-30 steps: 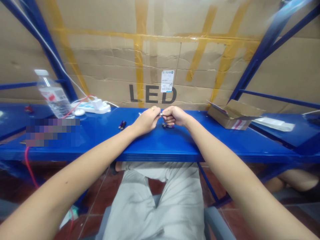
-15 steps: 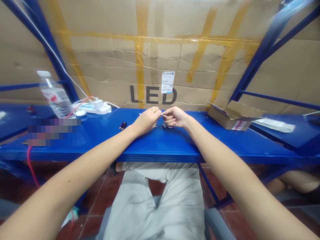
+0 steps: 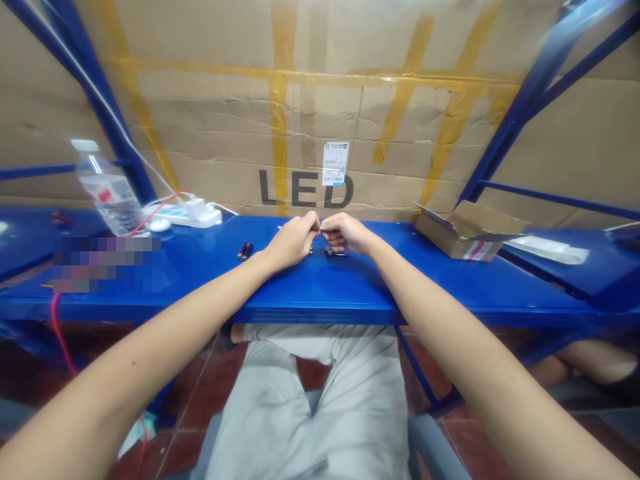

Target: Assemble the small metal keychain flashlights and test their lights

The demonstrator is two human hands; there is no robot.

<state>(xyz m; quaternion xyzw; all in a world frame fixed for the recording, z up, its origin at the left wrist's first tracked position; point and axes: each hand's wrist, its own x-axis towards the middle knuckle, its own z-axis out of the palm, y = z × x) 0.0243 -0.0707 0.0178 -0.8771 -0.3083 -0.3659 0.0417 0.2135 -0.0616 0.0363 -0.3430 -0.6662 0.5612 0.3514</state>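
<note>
My left hand [image 3: 293, 241] and my right hand [image 3: 346, 233] meet above the blue metal bench [image 3: 400, 293]. A tiny metal part [image 3: 321, 229] is pinched between their fingertips, partly hidden by my fingers. Just below my right hand lies a small metal and purple piece [image 3: 336, 253]. A pair of small dark-and-purple cylinders [image 3: 245, 251] lies to the left of my left hand. A ring [image 3: 303, 221] shows on a finger of my left hand.
A cardboard box [image 3: 470, 233] stands open at the bench's right. A power strip [image 3: 183, 215], a plastic bottle [image 3: 110, 195] and red cable [image 3: 57, 327] are at the left. A blurred patch [image 3: 105, 264] covers part of the bench. Taped cardboard [image 3: 300, 113] forms the back.
My hands have drawn slightly closer together around the tiny metal part. The loose pieces on the bench have not visibly moved.
</note>
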